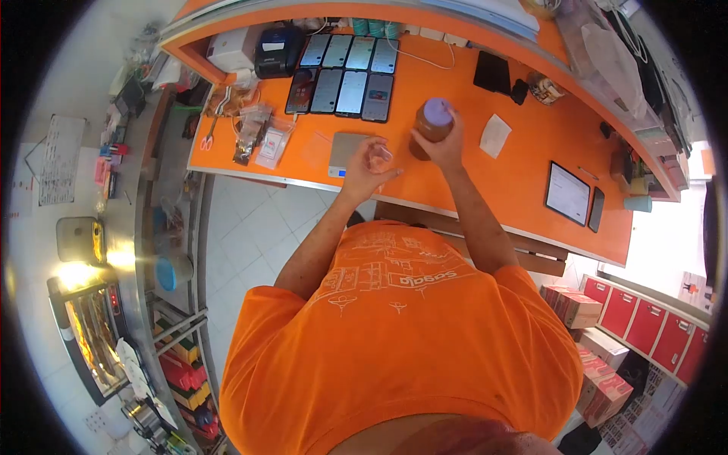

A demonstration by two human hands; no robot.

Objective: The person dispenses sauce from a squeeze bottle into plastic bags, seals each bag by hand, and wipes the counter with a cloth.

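My right hand (450, 145) is wrapped round a brown bottle (422, 141) with a purple lid (437, 111), above the orange desk. The bottle is roughly upright. My left hand (365, 168) is over the right side of a small grey digital scale (343, 148) with a lit blue display. Its fingers are curled and its thumb sticks out towards the bottle. Something small and clear seems to sit inside the curled fingers; its kind cannot be made out.
Several phones (350, 92) lie in two rows at the back, beside a black printer (277, 51). Plastic packets (273, 144) and scissors (208, 135) are on the left. A paper slip (495, 136) and a tablet (567, 192) lie on the right. An overhead shelf (425, 17) borders the desk.
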